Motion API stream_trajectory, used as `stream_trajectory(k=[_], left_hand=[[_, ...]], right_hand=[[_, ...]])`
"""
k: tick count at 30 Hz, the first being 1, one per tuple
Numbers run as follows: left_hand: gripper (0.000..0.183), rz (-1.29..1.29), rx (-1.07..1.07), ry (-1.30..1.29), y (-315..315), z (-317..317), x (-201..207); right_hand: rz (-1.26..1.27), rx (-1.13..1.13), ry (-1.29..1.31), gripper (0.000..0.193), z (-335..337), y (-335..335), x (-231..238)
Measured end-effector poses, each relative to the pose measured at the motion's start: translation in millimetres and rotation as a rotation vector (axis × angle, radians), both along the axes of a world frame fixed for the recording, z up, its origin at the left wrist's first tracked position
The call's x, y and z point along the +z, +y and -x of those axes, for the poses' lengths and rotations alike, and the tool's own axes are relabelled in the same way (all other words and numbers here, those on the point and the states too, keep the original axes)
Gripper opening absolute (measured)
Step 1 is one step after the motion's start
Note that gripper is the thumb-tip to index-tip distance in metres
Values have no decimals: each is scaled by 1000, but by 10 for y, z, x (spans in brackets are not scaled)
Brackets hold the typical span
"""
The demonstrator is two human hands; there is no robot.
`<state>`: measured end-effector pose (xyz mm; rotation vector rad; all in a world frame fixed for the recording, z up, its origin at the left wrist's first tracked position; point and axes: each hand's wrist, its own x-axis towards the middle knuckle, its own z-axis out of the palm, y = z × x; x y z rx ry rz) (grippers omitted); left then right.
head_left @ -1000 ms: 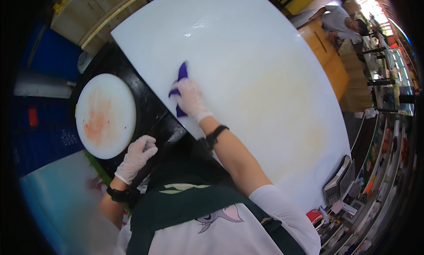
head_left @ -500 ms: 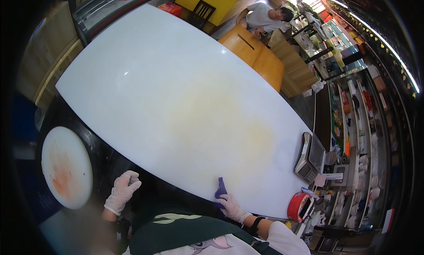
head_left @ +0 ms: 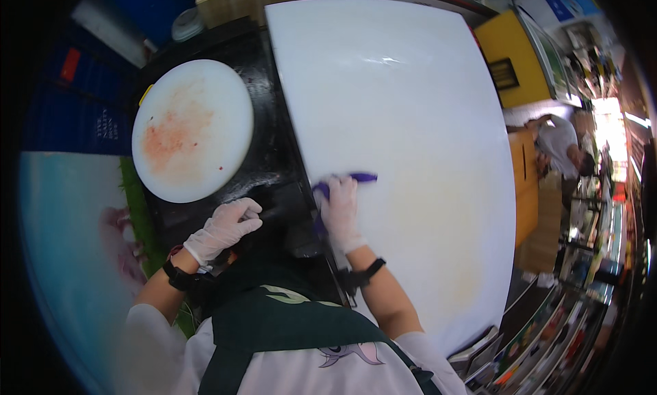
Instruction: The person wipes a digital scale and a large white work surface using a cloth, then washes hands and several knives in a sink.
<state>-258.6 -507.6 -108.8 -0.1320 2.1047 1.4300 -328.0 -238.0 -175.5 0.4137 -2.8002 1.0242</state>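
A purple cloth point(head_left: 363, 177) lies bunched along the white tabletop's point(head_left: 410, 114) left edge, and part of it hangs over that edge. Wrapped in a clear glove, my right hand point(head_left: 340, 210) presses on the cloth and grips it, with one end sticking out past the fingers. My left hand point(head_left: 229, 225), gloved too, hovers over the black surface just below a round white cutting board point(head_left: 229, 132). Its fingers are loosely curled in, and nothing shows in them. Reddish stains and small bits mark the board's middle.
The black stand point(head_left: 263, 101) under the cutting board runs beside the tabletop. A scale point(head_left: 475, 350) sits at the lower right corner. Beyond the table's right side are a wooden counter point(head_left: 523, 183), a yellow cabinet point(head_left: 510, 43) and a seated person point(head_left: 558, 145).
My view has swung left toward the cutting board. My right hand, holding the cloth, is now farther along the tabletop's edge, nearer the board. My left hand stays curled near the board.
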Motion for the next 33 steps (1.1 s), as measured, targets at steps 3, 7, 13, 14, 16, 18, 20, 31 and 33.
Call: stream_trajectory(k=[3, 7, 13, 14, 16, 18, 20, 31, 33], left_hand=[[37, -11, 135, 62, -169, 159, -99], [62, 16, 61, 376, 107, 728, 63], [91, 264, -208, 945, 757, 1623, 137], [91, 262, -194, 936, 866, 1674, 86], [79, 421, -270, 972, 1092, 1747, -153], [69, 398, -406, 797, 1175, 1844, -274], [40, 463, -572, 706, 1217, 1886, -240], [63, 4, 389, 667, 1119, 1120, -971], [62, -1, 505, 661, 1109, 1314, -1018]], right_hand=[[-31, 68, 67, 31, 802, -333, -97], [33, 174, 89, 38, 1493, -569, 28], [337, 201, -290, 72, 1284, -208, 476], [461, 154, -372, 71, 1208, -180, 583], [578, 55, -416, 69, 1003, -13, 675], [476, -54, -357, 66, 750, 269, 660], [391, -174, -430, 57, 501, 559, 693], [-13, -205, -592, 25, -336, 1062, 299], [-31, -255, -716, 25, -248, 995, 367]])
